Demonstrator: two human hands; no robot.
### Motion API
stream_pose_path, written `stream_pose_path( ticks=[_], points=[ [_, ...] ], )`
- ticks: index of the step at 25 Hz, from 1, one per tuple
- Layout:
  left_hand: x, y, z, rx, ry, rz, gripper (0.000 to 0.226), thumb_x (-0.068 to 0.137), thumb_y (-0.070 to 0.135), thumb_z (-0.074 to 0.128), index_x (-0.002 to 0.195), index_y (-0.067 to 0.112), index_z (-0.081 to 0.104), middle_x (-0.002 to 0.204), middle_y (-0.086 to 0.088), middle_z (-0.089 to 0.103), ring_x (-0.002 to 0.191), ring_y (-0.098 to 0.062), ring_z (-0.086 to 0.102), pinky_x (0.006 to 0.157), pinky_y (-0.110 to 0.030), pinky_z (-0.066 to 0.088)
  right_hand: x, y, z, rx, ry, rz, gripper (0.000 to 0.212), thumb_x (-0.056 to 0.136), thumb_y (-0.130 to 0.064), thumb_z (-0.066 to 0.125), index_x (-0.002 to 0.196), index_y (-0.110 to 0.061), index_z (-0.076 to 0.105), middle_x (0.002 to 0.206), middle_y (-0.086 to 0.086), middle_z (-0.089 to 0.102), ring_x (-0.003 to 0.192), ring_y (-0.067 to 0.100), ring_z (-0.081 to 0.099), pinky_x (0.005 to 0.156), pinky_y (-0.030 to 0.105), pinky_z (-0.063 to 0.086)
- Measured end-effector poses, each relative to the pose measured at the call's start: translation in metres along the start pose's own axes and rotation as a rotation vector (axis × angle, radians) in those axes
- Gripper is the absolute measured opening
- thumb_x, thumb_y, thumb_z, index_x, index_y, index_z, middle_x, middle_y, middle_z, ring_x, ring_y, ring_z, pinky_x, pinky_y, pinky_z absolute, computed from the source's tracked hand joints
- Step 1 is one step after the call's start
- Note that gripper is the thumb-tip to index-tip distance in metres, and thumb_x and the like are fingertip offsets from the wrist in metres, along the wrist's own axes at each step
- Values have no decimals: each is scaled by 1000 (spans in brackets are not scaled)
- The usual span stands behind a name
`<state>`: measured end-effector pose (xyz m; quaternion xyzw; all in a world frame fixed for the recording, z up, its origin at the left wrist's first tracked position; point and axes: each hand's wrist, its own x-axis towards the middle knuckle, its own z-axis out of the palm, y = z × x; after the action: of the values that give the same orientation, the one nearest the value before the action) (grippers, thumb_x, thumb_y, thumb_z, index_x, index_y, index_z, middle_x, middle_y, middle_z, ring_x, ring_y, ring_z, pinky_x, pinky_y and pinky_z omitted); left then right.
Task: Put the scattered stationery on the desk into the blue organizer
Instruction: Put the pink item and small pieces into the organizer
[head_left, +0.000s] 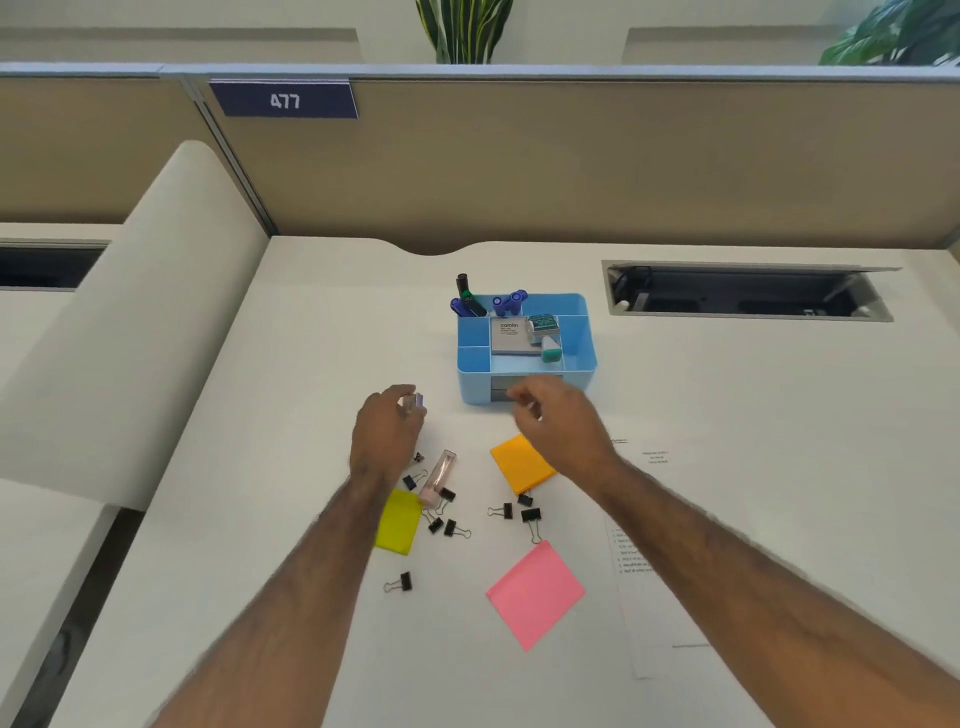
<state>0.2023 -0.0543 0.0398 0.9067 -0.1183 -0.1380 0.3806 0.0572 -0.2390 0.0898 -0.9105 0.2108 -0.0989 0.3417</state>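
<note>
The blue organizer (576, 332) stands mid-desk with markers upright in its back-left slot and a grey "camlin" box and small items in the middle. My left hand (384, 434) is closed around a small clear and purple item (414, 402), held left of the organizer's front. Fingers loosely curled, my right hand (558, 421) hovers at the organizer's front drawer, with nothing visible in it. On the desk lie orange sticky notes (519, 465), yellow sticky notes (399, 522), pink sticky notes (535, 592), a pink stapler (439, 475) and several black binder clips (531, 515).
A white printed sheet (654, 597) lies at the right under my right forearm. An open cable tray (748, 291) is recessed in the desk at the back right. A tan partition (571, 156) rises behind the desk, and a padded divider (130, 332) borders its left side.
</note>
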Motion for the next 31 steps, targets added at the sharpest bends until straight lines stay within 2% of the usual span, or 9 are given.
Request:
stream_pose_path(
  ticks=[2, 4, 9, 11, 15, 21, 27, 29, 31],
  points=[
    [-14, 23, -1, -430, -81, -176, 24, 93, 25, 66, 113, 13, 69, 83, -3, 71, 74, -17, 66, 61, -27, 52, 0, -14, 13, -22, -162, -27, 38, 88, -32, 71, 123, -23, 61, 106, -8, 63, 86, 7, 57, 80, 31, 52],
    [-28, 42, -2, -791, -264, -353, 26, 94, 22, 67, 111, 3, 69, 84, -11, 70, 70, -21, 65, 59, -27, 55, 2, -26, 25, -41, -224, -56, 44, 85, -39, 73, 125, -27, 58, 108, -8, 61, 85, 6, 55, 76, 30, 49],
    [-41, 56, -5, -1033, -392, -470, 27, 96, 25, 65, 111, 4, 69, 92, -15, 73, 73, -20, 71, 63, -28, 57, 15, -47, 33, -87, -55, -89, 16, 93, -32, 59, 102, -19, 64, 95, 0, 62, 82, 15, 58, 72, 41, 54],
    [-40, 50, -7, -860, -326, -407, 28, 96, 31, 65, 110, 7, 68, 101, -17, 71, 76, -22, 69, 64, -30, 57, 27, -52, 27, -102, -10, -86, 17, 94, -28, 59, 98, -13, 65, 92, 4, 61, 80, 19, 58, 69, 41, 52],
    [-45, 11, -7, 93, -120, -120, 34, 90, 41, 65, 115, 17, 65, 108, -5, 69, 92, -20, 65, 79, -32, 50, 66, -54, 17, -160, 92, -32, 11, 96, -21, 60, 98, -12, 66, 93, 5, 63, 79, 18, 60, 68, 40, 56],
    [-71, -9, 13, 459, -239, 12, 39, 91, 40, 60, 125, 20, 57, 121, -4, 60, 110, -26, 59, 82, -38, 48, 90, -42, 26, -415, -110, -16, 13, 98, -14, 55, 109, -14, 63, 107, 7, 67, 93, 20, 63, 76, 37, 57],
    [-70, -17, 18, 563, -275, 129, 36, 89, 32, 59, 122, 21, 54, 116, -5, 63, 104, -28, 60, 76, -36, 48, 62, -31, 25, -257, -72, 27, 29, 96, -16, 58, 124, -18, 61, 121, 5, 63, 106, 24, 61, 86, 44, 55],
    [-63, -16, 15, 389, -229, 62, 46, 87, 30, 59, 132, 23, 52, 110, -3, 68, 99, -25, 64, 76, -36, 50, 41, -24, 28, -217, -57, 7, 25, 96, -19, 56, 120, -18, 63, 117, 3, 63, 103, 22, 61, 85, 43, 54],
    [-57, -9, 9, -45, -197, -124, 54, 87, 25, 65, 139, 24, 48, 95, -5, 72, 82, -22, 67, 71, -37, 54, 13, -20, 34, -167, -95, -19, 24, 94, -26, 61, 117, -21, 63, 109, -3, 62, 95, 14, 61, 83, 37, 54]
  ],
)
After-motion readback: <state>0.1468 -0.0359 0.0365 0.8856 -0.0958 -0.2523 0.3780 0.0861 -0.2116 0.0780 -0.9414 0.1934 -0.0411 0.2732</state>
